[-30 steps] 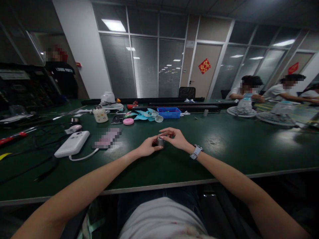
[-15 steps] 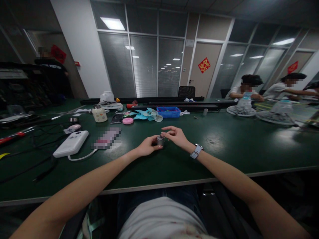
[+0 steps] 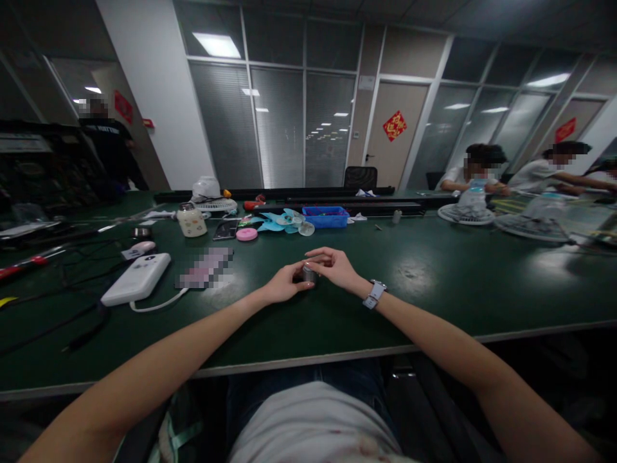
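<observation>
A small grey metal cylinder (image 3: pixel 308 274) stands on the dark green table (image 3: pixel 434 283) in front of me. My left hand (image 3: pixel 283 285) grips its side with thumb and fingers. My right hand (image 3: pixel 332 265), with a watch on the wrist, pinches the top of the cylinder with its fingertips, the other fingers curled above it. Both forearms rest across the table's near edge.
A white power bank (image 3: pixel 137 278) with a cable lies to the left, near black wires. Farther back are a small jar (image 3: pixel 191 220), a pink round thing (image 3: pixel 246 234), a light-blue fan blade (image 3: pixel 282 222) and a blue tray (image 3: pixel 326 217). Other people sit at far right; one stands far left.
My right hand's fingers have closed down onto the top of the cylinder after being lifted and spread. The person standing at far left has shifted. My left hand keeps its grip.
</observation>
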A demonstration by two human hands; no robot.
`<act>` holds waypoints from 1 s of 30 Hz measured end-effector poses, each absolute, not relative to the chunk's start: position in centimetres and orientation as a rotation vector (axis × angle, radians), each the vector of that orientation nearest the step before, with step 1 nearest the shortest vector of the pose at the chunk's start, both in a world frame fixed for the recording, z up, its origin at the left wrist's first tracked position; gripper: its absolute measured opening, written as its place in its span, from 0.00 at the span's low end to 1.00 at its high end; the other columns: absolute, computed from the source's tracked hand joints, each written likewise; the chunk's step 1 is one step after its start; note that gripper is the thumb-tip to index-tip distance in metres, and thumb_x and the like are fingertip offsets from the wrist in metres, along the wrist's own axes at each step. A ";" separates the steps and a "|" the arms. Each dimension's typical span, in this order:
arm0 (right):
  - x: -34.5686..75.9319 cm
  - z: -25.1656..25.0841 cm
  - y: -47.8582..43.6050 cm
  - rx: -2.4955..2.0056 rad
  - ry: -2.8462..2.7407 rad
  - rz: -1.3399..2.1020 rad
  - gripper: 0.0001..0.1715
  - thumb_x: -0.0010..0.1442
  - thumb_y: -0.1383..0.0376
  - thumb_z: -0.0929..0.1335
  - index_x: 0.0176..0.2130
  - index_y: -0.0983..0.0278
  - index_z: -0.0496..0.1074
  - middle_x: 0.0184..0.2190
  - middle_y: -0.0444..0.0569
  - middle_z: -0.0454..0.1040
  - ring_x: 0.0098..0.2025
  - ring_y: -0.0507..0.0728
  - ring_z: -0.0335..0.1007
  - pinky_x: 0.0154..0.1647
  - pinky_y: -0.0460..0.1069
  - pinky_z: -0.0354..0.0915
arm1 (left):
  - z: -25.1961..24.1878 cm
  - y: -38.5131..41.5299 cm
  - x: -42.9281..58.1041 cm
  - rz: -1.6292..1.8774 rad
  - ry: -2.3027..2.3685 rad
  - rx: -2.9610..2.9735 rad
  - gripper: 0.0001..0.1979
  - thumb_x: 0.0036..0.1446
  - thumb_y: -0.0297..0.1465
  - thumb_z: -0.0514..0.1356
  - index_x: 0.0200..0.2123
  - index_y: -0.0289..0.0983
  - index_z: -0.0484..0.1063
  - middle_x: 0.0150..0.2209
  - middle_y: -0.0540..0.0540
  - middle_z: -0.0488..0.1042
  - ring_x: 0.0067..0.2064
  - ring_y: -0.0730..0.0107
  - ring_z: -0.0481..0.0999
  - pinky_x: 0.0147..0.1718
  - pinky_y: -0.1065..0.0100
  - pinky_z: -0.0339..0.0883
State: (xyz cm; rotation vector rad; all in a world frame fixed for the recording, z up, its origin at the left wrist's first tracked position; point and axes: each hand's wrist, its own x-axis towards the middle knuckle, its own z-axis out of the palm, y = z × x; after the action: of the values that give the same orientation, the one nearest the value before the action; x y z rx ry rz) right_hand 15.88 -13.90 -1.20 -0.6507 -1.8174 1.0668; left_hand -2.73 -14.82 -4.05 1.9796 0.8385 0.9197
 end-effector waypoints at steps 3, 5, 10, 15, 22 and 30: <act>15.6 -1.2 -13.8 -0.629 -1.769 1.039 0.20 0.50 0.59 0.75 0.42 0.65 0.74 0.36 0.51 0.80 0.37 0.56 0.78 0.36 0.49 0.73 | -4.3 -14.7 -2.9 0.927 0.860 1.999 0.27 0.52 0.31 0.65 0.55 0.34 0.65 0.48 0.40 0.76 0.49 0.56 0.76 0.51 0.54 0.66; 15.8 -0.9 -13.6 -0.629 -1.728 1.032 0.20 0.50 0.59 0.75 0.41 0.65 0.74 0.36 0.51 0.81 0.37 0.57 0.78 0.37 0.50 0.73 | -4.3 -14.7 -2.9 0.926 0.865 1.998 0.25 0.52 0.31 0.65 0.53 0.34 0.67 0.47 0.40 0.77 0.48 0.56 0.76 0.51 0.53 0.66; 19.0 -0.6 -12.3 -0.690 -1.764 1.117 0.24 0.49 0.60 0.75 0.45 0.64 0.72 0.39 0.51 0.81 0.44 0.58 0.77 0.46 0.52 0.71 | -3.6 -15.2 -2.7 0.898 0.893 1.976 0.25 0.52 0.30 0.65 0.53 0.34 0.67 0.47 0.40 0.77 0.49 0.57 0.76 0.53 0.54 0.65; 22.9 -1.2 -10.6 -0.885 -2.139 1.277 0.27 0.46 0.61 0.77 0.45 0.69 0.74 0.39 0.56 0.80 0.43 0.60 0.78 0.47 0.54 0.71 | -3.3 -15.4 -2.7 0.885 0.898 1.960 0.26 0.52 0.30 0.65 0.54 0.34 0.67 0.49 0.39 0.76 0.51 0.57 0.75 0.54 0.54 0.64; 23.2 -1.6 -10.1 -0.878 -2.232 1.258 0.30 0.45 0.60 0.77 0.47 0.69 0.74 0.41 0.57 0.80 0.43 0.59 0.78 0.41 0.49 0.71 | -3.6 -15.2 -2.8 0.883 0.887 1.958 0.26 0.51 0.29 0.65 0.54 0.33 0.67 0.50 0.38 0.76 0.50 0.57 0.75 0.54 0.54 0.64; 23.4 -1.0 -10.3 -0.902 -2.305 1.205 0.34 0.44 0.61 0.77 0.50 0.68 0.73 0.43 0.58 0.79 0.35 0.55 0.77 0.26 0.43 0.62 | -3.8 -15.0 -2.9 0.870 0.886 1.970 0.27 0.52 0.31 0.65 0.55 0.34 0.66 0.49 0.39 0.76 0.50 0.57 0.76 0.53 0.54 0.65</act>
State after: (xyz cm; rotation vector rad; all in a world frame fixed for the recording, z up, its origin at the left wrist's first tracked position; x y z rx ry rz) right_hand 23.38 -10.32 -1.02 -0.9021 -2.3048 1.2047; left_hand -2.95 -15.00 -3.76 1.9701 0.8859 0.8695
